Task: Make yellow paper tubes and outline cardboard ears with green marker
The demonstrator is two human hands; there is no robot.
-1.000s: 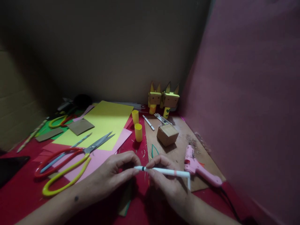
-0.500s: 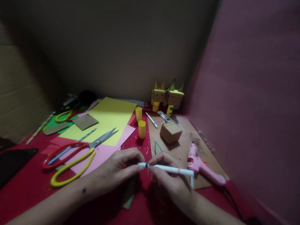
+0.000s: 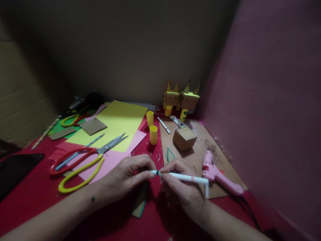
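Observation:
A slim white marker (image 3: pixel 185 177) with a dark green band near its left end lies almost level between my hands. My left hand (image 3: pixel 132 172) pinches its left tip between thumb and fingers. Just right of the band, my right hand (image 3: pixel 179 180) grips the barrel. A white piece hangs down from the marker's right end. Below my hands a cardboard strip with a green edge (image 3: pixel 139 204) shows in part. Beyond my right hand lies a leaf-shaped green outline (image 3: pixel 170 154).
Large red-and-yellow scissors (image 3: pixel 100 150) lie on pink and yellow paper (image 3: pixel 120 117) at left. Two yellow tubes (image 3: pixel 153 135) stand mid-table. A cardboard box (image 3: pixel 185 138), pens, a pink glue gun (image 3: pixel 218 174) and two cardboard figures (image 3: pixel 189 100) are at right.
The whole view has shifted slightly, so the table items appear a little higher and further right. Both hands keep their hold on the marker.

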